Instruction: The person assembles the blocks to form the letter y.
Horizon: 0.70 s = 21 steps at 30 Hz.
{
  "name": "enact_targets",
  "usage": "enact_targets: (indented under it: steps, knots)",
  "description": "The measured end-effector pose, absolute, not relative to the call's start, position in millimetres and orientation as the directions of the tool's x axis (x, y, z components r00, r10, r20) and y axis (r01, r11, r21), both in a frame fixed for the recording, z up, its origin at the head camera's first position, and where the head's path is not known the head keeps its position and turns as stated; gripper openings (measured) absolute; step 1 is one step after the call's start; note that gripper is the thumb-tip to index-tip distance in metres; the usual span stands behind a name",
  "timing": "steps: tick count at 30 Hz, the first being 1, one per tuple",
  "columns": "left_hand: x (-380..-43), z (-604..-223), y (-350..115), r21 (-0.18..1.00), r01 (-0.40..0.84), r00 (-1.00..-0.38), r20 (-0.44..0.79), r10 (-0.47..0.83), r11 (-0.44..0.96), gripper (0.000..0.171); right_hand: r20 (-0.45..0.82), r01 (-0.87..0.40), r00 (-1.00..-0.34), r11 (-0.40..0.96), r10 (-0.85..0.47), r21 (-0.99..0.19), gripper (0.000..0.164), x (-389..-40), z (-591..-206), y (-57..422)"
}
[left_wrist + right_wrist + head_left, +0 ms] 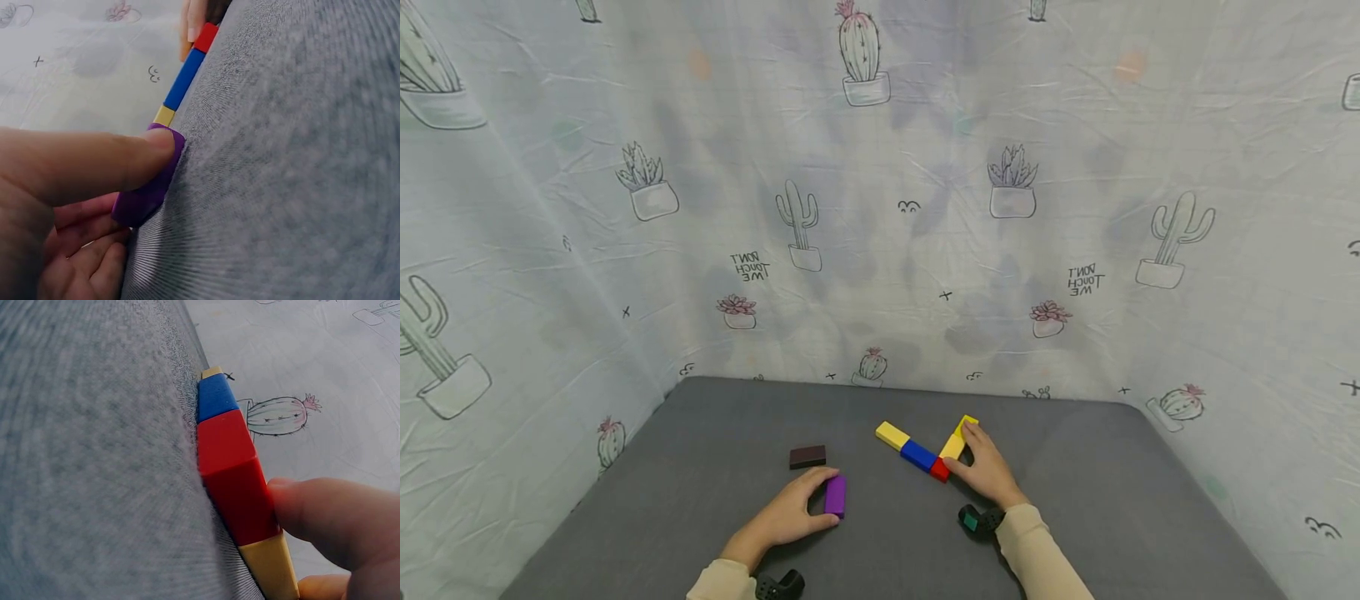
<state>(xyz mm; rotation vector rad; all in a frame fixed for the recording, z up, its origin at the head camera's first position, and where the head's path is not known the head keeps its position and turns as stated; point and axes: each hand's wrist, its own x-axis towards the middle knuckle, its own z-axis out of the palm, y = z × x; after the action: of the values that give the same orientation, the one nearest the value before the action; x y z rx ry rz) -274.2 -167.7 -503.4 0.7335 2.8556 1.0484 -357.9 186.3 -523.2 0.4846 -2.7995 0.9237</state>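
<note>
My left hand holds a purple block by its ends, thumb at the near end and fingers at the far one. In the left wrist view the thumb lies over the purple block, low at the grey cloth. To the right, several blocks form a bent V: a pale yellow block, a blue block, a red block at the corner, then two yellow blocks. My right hand grips that yellow arm, thumb by the red block, index finger at the far yellow end.
A dark brown block lies beyond my left hand on the grey table. Black wrist devices sit under both wrists, the right one near the table. A white cactus-print curtain hangs behind the table and along its sides.
</note>
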Motion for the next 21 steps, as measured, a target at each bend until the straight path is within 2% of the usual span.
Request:
enact_targets:
  steps: [21]
  knots:
    - [-272.9, -507.5, -166.2, 0.654, 0.38, -0.915, 0.161, 0.37, 0.654, 0.064, 0.249, -0.358, -0.933, 0.756, -0.261, -0.548, 0.081, -357.2, -521.4, 187.0]
